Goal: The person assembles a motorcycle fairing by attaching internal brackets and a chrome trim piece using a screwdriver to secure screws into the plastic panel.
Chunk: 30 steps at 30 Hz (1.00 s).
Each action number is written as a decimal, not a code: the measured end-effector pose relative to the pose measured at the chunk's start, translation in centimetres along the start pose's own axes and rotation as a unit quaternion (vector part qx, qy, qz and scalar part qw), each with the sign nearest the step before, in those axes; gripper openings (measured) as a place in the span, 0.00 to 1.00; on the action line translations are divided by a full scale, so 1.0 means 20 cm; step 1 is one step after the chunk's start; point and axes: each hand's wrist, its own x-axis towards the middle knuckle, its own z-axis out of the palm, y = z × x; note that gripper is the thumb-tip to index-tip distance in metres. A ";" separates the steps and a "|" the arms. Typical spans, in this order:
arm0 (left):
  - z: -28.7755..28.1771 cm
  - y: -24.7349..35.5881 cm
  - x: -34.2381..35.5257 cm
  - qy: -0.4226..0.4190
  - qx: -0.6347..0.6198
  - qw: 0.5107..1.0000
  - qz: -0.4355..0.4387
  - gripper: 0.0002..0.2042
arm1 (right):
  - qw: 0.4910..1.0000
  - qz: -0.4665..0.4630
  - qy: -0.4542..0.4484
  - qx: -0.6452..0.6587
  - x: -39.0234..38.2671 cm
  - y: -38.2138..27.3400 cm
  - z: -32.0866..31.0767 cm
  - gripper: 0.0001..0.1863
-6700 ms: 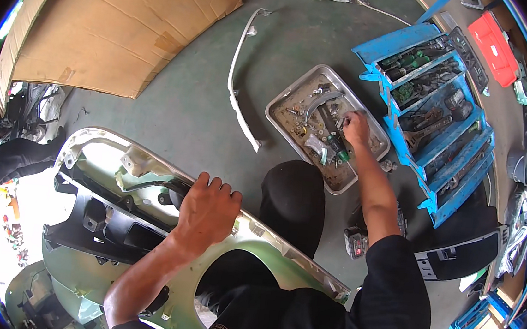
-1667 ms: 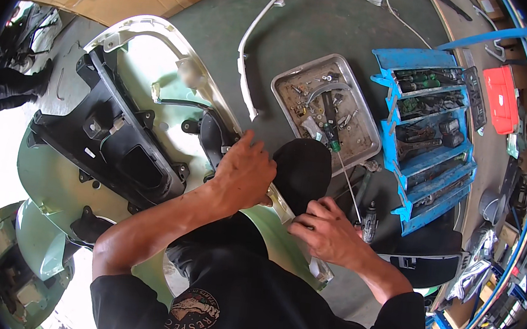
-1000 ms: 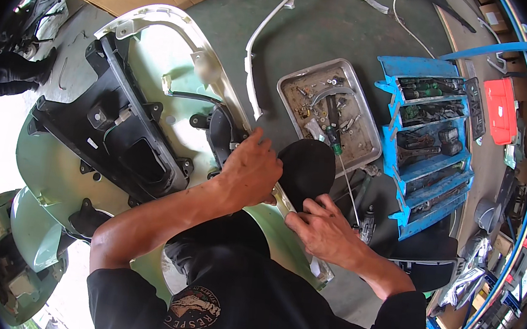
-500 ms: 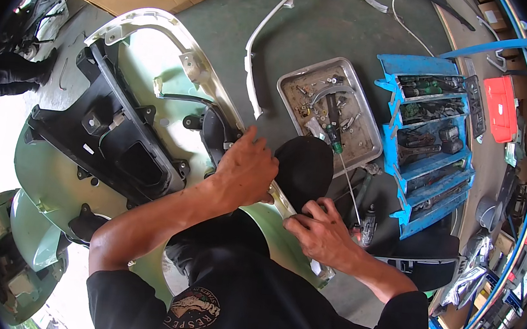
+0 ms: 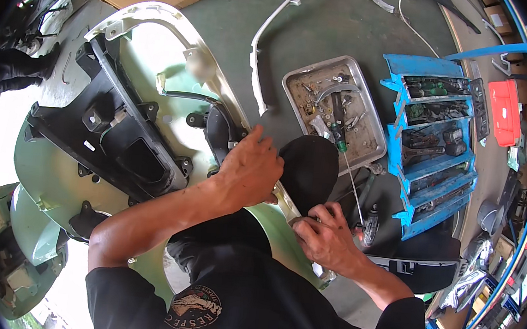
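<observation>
Metal tray (image 5: 367,138) holds loose fasteners (image 5: 327,111) and a green-handled screwdriver (image 5: 339,135); blue toolbox (image 5: 429,170) beside it, tools (image 5: 432,89) in its tiers. Forearms angle inward to pale green panel (image 5: 179,147) across the lap: left hand (image 5: 250,168) half-curled, gripping its edge; right hand (image 5: 327,239) bunched at the edge's near end, can't tell if holding anything.

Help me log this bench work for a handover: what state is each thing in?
Pale green panel: inner side showing.
Black molded part: against panel's inner side; fastening unclear.
Left hand: on panel's rim.
Right hand: fingers bent near the rim; grip unclear.
Blue toolbox: open, holding tools.
Metal tray: holding small parts.
White strip: lying on floor.
</observation>
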 end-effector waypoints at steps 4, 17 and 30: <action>0.00 0.00 0.00 0.007 0.003 1.000 0.001 0.30 | 1.000 -0.012 0.016 -0.016 0.00 -0.01 0.02 0.08; 0.00 0.00 0.01 0.006 0.024 1.000 0.006 0.31 | 1.000 -0.007 0.017 -0.011 -0.02 -0.01 0.02 0.14; 0.02 -0.01 0.00 0.009 0.028 0.999 0.012 0.31 | 0.998 -0.018 0.031 -0.045 -0.01 -0.01 0.02 0.11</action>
